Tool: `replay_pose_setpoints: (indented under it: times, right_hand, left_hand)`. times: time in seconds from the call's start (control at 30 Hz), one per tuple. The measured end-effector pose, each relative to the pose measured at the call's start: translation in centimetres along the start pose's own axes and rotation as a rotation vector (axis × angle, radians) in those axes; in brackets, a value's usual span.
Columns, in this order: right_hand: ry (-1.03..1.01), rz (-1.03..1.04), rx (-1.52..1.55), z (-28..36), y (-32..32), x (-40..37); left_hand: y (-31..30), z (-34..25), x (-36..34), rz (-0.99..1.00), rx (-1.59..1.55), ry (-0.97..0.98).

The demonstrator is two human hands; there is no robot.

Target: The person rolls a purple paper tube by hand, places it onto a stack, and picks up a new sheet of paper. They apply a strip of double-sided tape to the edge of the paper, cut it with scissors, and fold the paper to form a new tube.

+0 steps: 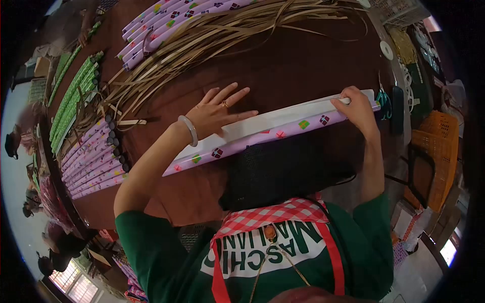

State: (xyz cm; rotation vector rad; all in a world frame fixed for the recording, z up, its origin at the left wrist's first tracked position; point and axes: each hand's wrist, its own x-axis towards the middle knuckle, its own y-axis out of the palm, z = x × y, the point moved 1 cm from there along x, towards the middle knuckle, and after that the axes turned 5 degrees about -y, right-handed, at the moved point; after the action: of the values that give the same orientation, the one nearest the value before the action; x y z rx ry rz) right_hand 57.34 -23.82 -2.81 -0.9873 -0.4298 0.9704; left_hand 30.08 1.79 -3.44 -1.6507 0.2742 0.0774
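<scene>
A roll of purple wrapping paper (280, 134), printed with small gift boxes and bows, lies slantwise across the brown-covered table in front of me. Along its far side runs a white sheet (293, 111), which looks like the paper's plain back. My left hand (221, 112), with a ring and a pale bangle, rests on the left part of this sheet, fingers spread. At the right end, my right hand (357, 112) has its thumb and fingers curled round the sheet's edge beside the purple roll. The roll's left end is partly hidden by my left forearm.
Brown flat strips (217, 38) lie across the far side beside purple rolls (172, 22). Capped purple rolls (96, 166) and green rolls (76, 98) are at left. Teal-handled scissors (385, 105), a black case (398, 108) and a tape roll (386, 49) are at right.
</scene>
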Motion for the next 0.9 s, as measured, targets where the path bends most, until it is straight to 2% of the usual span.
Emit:
replay_pose_setpoints:
  times: [0.07,0.4,0.9]
  right_hand:
    - [-0.022,-0.02,-0.026,-0.13,0.17,-0.02]
    - [0.137,0.035,-0.124,0.49,0.35,0.28]
    - [0.114,0.015,-0.173,0.81,0.64,0.55]
  left_hand:
    - [-0.06,0.0,0.38,0.009,0.019,0.077]
    - [-0.28,-0.16,1.0,0.096,0.005,0.13]
    - [0.1,-0.07,1.1,0.06,0.056,0.174]
